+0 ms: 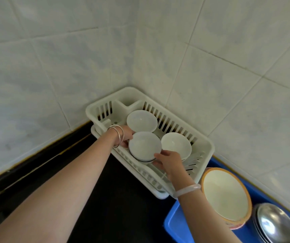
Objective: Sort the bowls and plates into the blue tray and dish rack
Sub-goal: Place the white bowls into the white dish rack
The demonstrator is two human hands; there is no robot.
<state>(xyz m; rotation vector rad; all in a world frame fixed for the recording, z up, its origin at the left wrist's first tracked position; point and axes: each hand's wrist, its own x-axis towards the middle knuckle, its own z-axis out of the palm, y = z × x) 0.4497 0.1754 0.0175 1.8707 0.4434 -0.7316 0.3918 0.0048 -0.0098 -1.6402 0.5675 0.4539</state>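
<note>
A white plastic dish rack [204,146] stands in the tiled corner. Inside it are three white bowls: one at the back [141,121], one on the right [175,145], and a dark-rimmed stack of bowls [144,146] at the front. My left hand [126,135] grips the stack's left rim and my right hand [167,161] grips its near right rim. The blue tray [172,223] lies at the lower right and holds a large orange-rimmed bowl [225,195] and stacked metal plates [277,223].
The rack sits on a black countertop [119,199]. White tiled walls [70,58] close in behind and to the right. The tray touches the rack's right end.
</note>
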